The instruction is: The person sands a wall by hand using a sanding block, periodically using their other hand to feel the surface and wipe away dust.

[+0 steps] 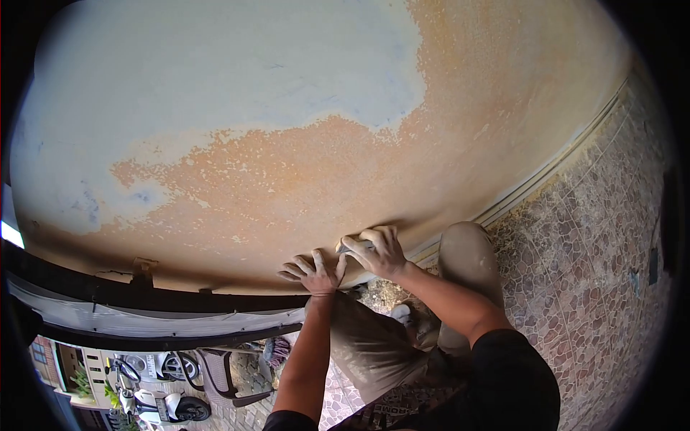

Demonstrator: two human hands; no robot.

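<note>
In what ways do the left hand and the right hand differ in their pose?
The left hand is open, fingers spread against the wall; the right hand is bent around a small block. The left hand shows nothing held, while the right hand grips that block. Both hands are at the wall.

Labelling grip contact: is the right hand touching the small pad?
Touching. The head view shows the right hand gripping the small pad between thumb and fingers, one end poking out.

Right grip (386, 256) holds a block (340, 246) against the patchy wall (287, 169).
</note>
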